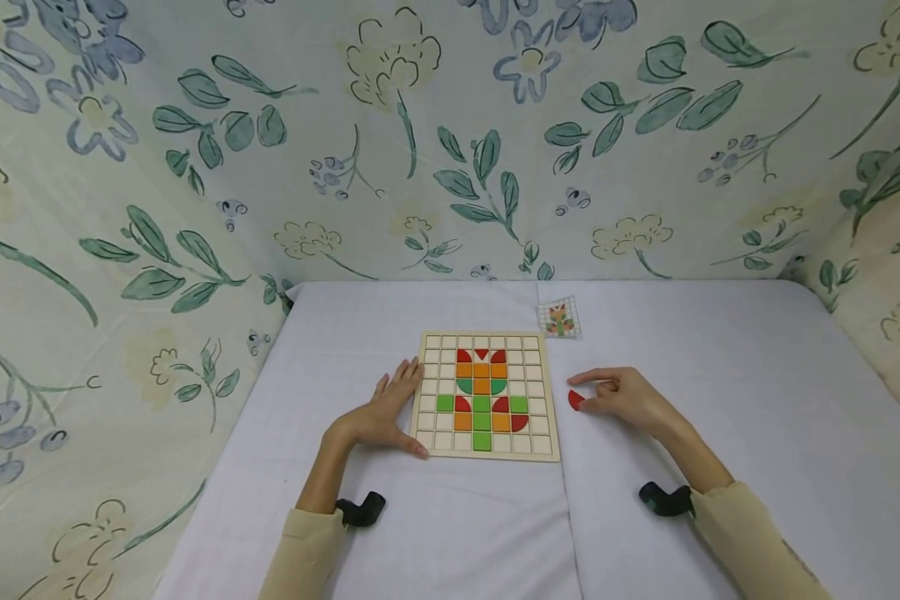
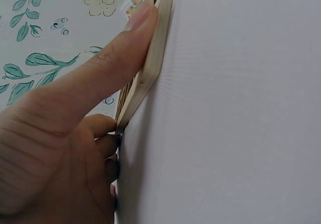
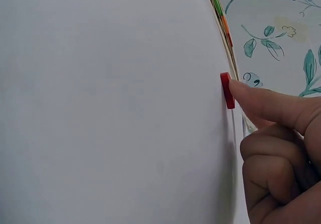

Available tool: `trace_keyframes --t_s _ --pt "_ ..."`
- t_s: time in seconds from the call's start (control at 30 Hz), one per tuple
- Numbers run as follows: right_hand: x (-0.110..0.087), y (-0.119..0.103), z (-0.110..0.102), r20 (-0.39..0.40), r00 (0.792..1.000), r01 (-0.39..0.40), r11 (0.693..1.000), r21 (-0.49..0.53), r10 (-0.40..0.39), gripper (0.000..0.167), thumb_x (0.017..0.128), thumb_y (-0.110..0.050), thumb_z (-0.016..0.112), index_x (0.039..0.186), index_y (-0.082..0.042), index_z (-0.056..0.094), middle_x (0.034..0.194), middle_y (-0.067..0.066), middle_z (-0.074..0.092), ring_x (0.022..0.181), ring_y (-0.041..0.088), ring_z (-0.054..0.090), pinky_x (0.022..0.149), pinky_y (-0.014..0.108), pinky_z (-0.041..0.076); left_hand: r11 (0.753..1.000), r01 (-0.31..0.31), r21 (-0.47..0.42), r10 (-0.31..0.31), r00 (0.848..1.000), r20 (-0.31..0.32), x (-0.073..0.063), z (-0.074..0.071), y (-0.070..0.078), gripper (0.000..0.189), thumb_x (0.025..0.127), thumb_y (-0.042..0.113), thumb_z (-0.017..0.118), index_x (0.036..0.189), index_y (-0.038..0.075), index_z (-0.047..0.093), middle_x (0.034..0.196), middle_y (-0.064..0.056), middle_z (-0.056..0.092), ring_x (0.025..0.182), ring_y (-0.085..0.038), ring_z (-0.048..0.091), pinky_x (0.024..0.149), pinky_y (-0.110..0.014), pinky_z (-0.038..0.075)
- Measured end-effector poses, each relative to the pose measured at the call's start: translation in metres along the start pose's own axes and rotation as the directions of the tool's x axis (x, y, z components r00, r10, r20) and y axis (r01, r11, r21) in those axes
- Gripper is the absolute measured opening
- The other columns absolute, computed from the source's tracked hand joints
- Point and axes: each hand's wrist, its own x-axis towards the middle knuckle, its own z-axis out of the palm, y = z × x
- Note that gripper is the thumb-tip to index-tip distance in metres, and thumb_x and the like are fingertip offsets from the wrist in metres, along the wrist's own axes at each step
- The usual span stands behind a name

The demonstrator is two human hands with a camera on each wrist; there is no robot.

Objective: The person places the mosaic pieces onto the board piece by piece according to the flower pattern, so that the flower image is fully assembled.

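Note:
My left hand [image 1: 378,421] rests at the left side of a wooden grid board [image 1: 427,442], fingers spread along its edge and thumb at the near corner. In the left wrist view the thumb [image 2: 110,66] lies along the board's rim. Orange, green and red tiles [image 1: 482,403] form a flower-like pattern on the board. To the right of it, my right hand [image 1: 626,402] holds a small red tile [image 1: 574,401] with a curved edge at the thumb tip. Its index finger stretches just beyond the tile; the right wrist view shows other fingers [image 3: 271,169] curled in.
A small pattern card [image 1: 560,318] lies behind the board's far right corner. A white cloth [image 1: 720,350] with creases covers the table. Black wrist devices [image 1: 362,509] sit on both forearms, and a floral curtain [image 1: 487,208] hangs behind the table.

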Motion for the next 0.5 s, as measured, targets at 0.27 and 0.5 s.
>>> trace_keyframes --t_s 0.27,0.5 --pt "0.0052 -0.003 -0.0013 0.069 0.997 0.021 1.0 0.014 -0.022 0.041 0.088 -0.017 0.081 0.126 -0.004 0.072 0.06 -0.006 0.03 0.057 0.009 0.028 0.054 0.026 0.025 1.0 0.0 -0.012 0.0 1.0 0.001 0.0004 0.0005 -0.0006 0.141 0.069 0.042 0.096 0.166 0.004 0.001 0.175 -0.013 -0.006 0.163 -0.032 -0.013 0.132 -0.059 -0.005" --pt "0.0087 -0.0003 0.0021 -0.013 1.0 -0.029 0.999 -0.035 0.028 0.04 0.086 -0.026 0.084 0.117 -0.004 0.071 0.057 -0.006 0.036 0.054 0.009 0.029 0.052 0.024 0.026 1.0 -0.001 -0.007 0.001 1.0 -0.001 0.0004 0.0003 -0.0011 0.141 0.069 0.043 0.096 0.166 0.004 0.001 0.176 -0.013 -0.005 0.163 -0.032 -0.013 0.132 -0.059 -0.005"
